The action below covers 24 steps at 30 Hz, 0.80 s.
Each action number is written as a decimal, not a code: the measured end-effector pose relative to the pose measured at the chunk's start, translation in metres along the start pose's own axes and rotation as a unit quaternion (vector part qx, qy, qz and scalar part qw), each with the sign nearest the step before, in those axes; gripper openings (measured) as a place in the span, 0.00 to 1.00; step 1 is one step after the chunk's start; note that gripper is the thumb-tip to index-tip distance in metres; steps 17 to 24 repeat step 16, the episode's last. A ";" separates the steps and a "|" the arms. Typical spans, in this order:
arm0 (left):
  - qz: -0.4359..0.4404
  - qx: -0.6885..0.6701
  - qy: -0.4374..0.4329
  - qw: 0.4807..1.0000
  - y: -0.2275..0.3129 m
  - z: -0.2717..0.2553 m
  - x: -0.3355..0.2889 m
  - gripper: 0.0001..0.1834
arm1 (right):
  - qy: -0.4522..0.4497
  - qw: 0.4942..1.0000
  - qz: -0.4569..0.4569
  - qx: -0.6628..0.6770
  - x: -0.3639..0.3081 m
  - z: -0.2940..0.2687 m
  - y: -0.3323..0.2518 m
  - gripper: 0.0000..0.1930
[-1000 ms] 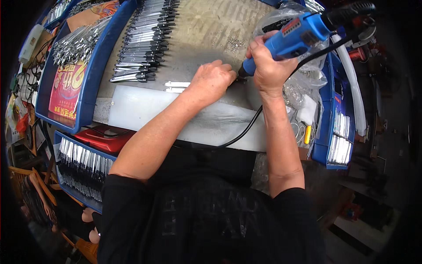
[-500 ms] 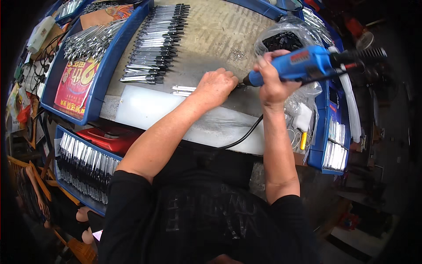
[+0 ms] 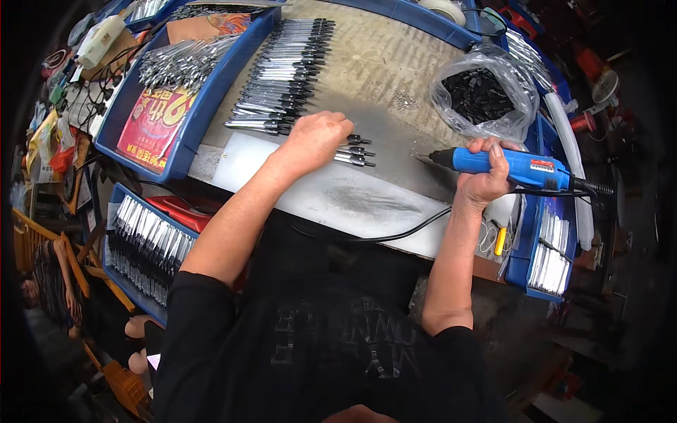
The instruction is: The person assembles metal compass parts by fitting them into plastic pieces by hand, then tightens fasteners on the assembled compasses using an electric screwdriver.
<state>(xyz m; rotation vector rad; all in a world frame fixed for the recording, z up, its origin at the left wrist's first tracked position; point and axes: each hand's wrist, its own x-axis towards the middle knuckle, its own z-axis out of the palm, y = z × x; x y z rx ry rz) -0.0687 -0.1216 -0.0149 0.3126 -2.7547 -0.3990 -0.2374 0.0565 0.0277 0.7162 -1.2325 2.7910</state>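
Gripped in my right hand (image 3: 485, 176) is a blue electric screwdriver (image 3: 539, 169), held level with its thin bit toward the left, over the worktable. My left hand (image 3: 316, 142) is closed low over the table, and from under its curled fingers a silver rod with a black tip (image 3: 360, 139) sticks out to the right. Two more such rods (image 3: 354, 160) lie just below it, side by side. Beyond my left hand a long stacked row of silver rods with black ends (image 3: 282, 77) runs away across the table.
A white plastic sheet (image 3: 282, 180) covers the table's near edge, crossed by the black cord (image 3: 416, 229). Blue trays (image 3: 185, 158) of silver rods flank the table. A clear bag of black parts (image 3: 479, 99) stands at the right, above a yellow-handled tool (image 3: 500, 241).
My left hand has moved left, away from the screwdriver's bit, to the loose rods. The screwdriver has swung level and shifted slightly right and down. The view has shifted a little.
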 end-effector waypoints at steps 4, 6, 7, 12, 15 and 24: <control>0.008 0.018 0.006 1.000 0.006 -0.004 -0.005 0.03 | 0.010 0.999 0.014 0.031 -0.001 -0.006 0.004 0.18; 0.004 0.039 0.013 0.999 0.010 -0.007 -0.009 0.02 | 0.023 0.998 0.015 0.049 0.000 -0.011 0.007 0.17; 0.010 0.023 0.060 0.998 0.014 -0.009 -0.013 0.03 | 0.017 0.998 0.025 0.051 -0.001 -0.014 0.005 0.17; 0.004 0.018 0.198 0.980 -0.006 -0.027 -0.040 0.05 | -0.016 0.998 0.043 0.052 0.000 -0.024 0.003 0.15; -0.050 0.070 0.206 0.975 -0.035 -0.043 -0.060 0.06 | -0.014 0.998 0.048 0.047 0.004 -0.035 0.006 0.17; -0.070 0.086 0.186 0.976 -0.043 -0.051 -0.068 0.06 | -0.008 0.997 0.056 0.049 0.005 -0.039 0.009 0.20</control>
